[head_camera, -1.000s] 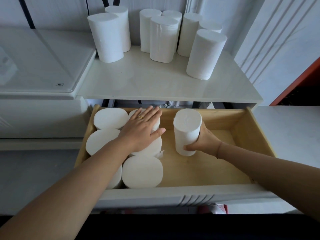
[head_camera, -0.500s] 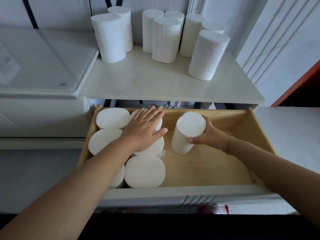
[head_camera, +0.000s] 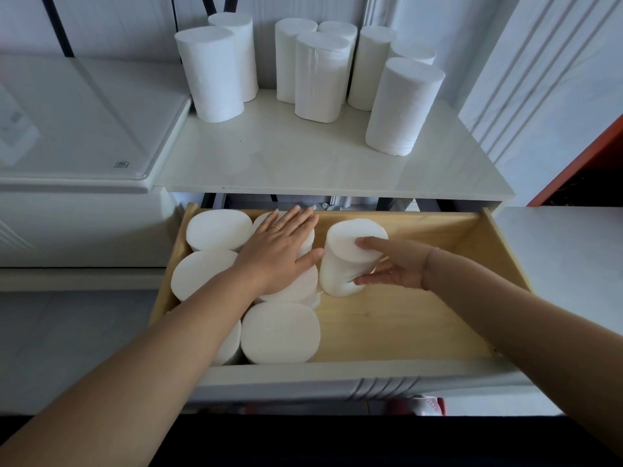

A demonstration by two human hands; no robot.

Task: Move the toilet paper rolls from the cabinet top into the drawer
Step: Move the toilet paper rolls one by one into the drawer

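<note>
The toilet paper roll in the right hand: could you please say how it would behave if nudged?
The toilet paper roll stands on end, taller than wide, so it probably tips easily. Its soft-looking paper likely dents under the right hand but resists slipping.

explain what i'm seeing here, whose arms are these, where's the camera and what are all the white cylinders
There is no machine here: these are a person's two bare arms, filmed by one wide-angle camera worn on the head, looking forward and down. The white cylinders are toilet paper rolls. Eight stand upright on the cabinet top. Below it the wooden drawer is pulled open, with several packed rolls standing in its left part. The left hand lies flat on those, fingers straight. The right hand holds one tilted roll between thumb and fingers, close beside the packed ones.
</note>
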